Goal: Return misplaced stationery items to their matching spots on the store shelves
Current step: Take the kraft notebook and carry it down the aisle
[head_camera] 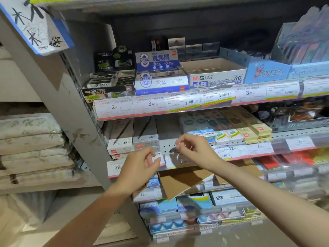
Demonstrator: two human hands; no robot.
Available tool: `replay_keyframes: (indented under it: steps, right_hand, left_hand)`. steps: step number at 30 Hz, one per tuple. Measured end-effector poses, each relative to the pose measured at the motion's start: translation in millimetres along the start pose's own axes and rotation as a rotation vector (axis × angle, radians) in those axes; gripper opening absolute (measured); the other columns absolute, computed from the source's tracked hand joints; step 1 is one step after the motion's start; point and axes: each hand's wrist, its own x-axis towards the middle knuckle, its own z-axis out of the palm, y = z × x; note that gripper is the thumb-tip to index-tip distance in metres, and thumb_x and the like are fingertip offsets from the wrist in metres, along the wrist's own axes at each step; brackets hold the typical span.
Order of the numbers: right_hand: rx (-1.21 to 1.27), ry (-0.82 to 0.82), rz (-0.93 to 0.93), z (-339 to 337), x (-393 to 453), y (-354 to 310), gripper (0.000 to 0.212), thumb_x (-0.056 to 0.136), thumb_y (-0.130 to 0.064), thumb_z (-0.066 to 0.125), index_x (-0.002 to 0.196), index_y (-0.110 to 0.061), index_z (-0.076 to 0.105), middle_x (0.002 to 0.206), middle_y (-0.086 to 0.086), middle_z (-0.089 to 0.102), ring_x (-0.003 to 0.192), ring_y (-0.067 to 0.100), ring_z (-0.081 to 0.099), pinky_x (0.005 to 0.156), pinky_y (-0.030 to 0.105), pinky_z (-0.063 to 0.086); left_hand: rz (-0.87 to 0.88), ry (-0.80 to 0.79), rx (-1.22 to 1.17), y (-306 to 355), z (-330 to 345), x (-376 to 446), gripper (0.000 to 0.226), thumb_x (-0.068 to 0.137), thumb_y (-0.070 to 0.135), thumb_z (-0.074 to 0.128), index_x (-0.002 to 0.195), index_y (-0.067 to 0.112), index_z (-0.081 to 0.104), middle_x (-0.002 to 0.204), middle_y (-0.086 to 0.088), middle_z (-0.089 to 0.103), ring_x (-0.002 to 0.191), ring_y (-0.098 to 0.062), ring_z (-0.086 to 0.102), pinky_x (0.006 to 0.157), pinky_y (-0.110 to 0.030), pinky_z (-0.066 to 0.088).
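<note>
While both hands reach to the middle of the frame, the left hand (140, 164) pinches a small white eraser-like piece (157, 158) in its fingers, and the right hand (194, 148) pinches a clear crinkled plastic wrapper (179, 154) before the grey perforated shelf edge (166, 146).

Both forearms run off the bottom edge. The left hand (142, 164) covers part of a price strip (114, 168); what its fingertips pinch is too small to identify. The right hand (194, 148) holds a clear, blurred wrapper (179, 155). Right-side packs (302, 38) are smeared and cut off.
</note>
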Motion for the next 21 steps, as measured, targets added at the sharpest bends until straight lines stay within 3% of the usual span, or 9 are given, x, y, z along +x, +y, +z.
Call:
replay_keyframes:
  steps: [5,7,9,12,14,15,17,19,21]
  right_hand:
    - [-0.084,-0.11,0.035,-17,-45,33,0.037,0.088,-0.019,0.057,0.054,-0.034,0.052,0.049,-0.014,0.052,0.048,0.001,0.045,0.05,0.014,0.031]
    - [-0.19,-0.193,0.053,-22,-62,52,0.036,0.091,-0.025,0.052,0.055,-0.03,0.052,0.047,-0.013,0.05,0.047,0.004,0.043,0.049,0.016,0.028]
    - [-0.339,-0.282,0.081,-25,-76,73,0.034,0.094,-0.026,0.045,0.062,-0.027,0.057,0.057,-0.011,0.055,0.053,0.005,0.049,0.05,0.017,0.028]
    - [-0.49,-0.27,0.147,-23,-83,107,0.027,0.095,-0.025,0.04,0.089,-0.016,0.064,0.082,0.004,0.059,0.081,0.024,0.061,0.063,0.029,0.034]
    - [-0.516,-0.214,0.252,-19,-80,125,0.031,0.096,-0.027,0.038,0.112,-0.009,0.058,0.099,0.013,0.061,0.095,0.032,0.059,0.073,0.032,0.039]
    - [-0.497,-0.194,0.316,-16,-77,132,0.034,0.096,-0.028,0.038,0.114,-0.005,0.056,0.104,0.016,0.06,0.098,0.033,0.058,0.076,0.032,0.04]
    - [-0.414,-0.151,0.427,-11,-68,137,0.035,0.096,-0.032,0.039,0.099,-0.002,0.057,0.102,0.019,0.062,0.096,0.032,0.058,0.071,0.031,0.038]
    - [-0.277,-0.108,0.541,-7,-57,138,0.037,0.094,-0.033,0.045,0.07,-0.007,0.053,0.077,0.014,0.061,0.08,0.029,0.058,0.059,0.029,0.033]
    - [-0.133,-0.062,0.682,-2,-45,147,0.047,0.091,-0.03,0.054,0.049,-0.011,0.043,0.053,0.006,0.049,0.063,0.026,0.051,0.054,0.03,0.031]
  left_hand:
    - [-0.349,-0.216,-0.156,-23,52,-14,0.035,0.081,0.011,0.061,0.048,0.015,0.054,0.039,0.006,0.045,0.034,-0.001,0.042,0.043,-0.015,0.035]
    - [-0.58,-0.314,-0.227,-34,73,-18,0.037,0.077,0.003,0.057,0.041,0.012,0.056,0.034,0.001,0.05,0.03,-0.006,0.045,0.038,-0.016,0.037]
    - [-0.836,-0.268,-0.331,-47,93,-21,0.035,0.074,0.003,0.058,0.039,0.01,0.058,0.035,-0.005,0.052,0.031,-0.015,0.046,0.043,-0.019,0.039]
    - [-0.998,-0.233,-0.374,-61,118,-18,0.023,0.08,0.026,0.065,0.066,0.008,0.06,0.059,-0.007,0.06,0.056,-0.019,0.056,0.053,-0.025,0.047]
    - [-1.06,-0.216,-0.422,-72,134,-15,0.036,0.08,0.037,0.065,0.092,0.004,0.059,0.09,-0.013,0.062,0.079,-0.024,0.06,0.059,-0.029,0.05]
    - [-1.097,-0.193,-0.494,-75,139,-13,0.041,0.08,0.037,0.065,0.1,0.002,0.057,0.099,-0.015,0.061,0.085,-0.025,0.06,0.06,-0.031,0.05]
    - [-1.14,-0.136,-0.696,-77,146,-10,0.036,0.083,0.029,0.065,0.104,0.001,0.057,0.101,-0.016,0.06,0.08,-0.025,0.059,0.055,-0.03,0.049]
    - [-1.146,-0.073,-0.857,-76,149,-7,0.026,0.085,0.016,0.065,0.102,-0.001,0.057,0.094,-0.016,0.061,0.073,-0.025,0.059,0.045,-0.026,0.05]
    - [-1.122,0.002,-0.882,-84,154,-5,0.041,0.076,0.01,0.073,0.11,-0.007,0.057,0.104,-0.021,0.063,0.082,-0.031,0.062,0.053,-0.029,0.056]
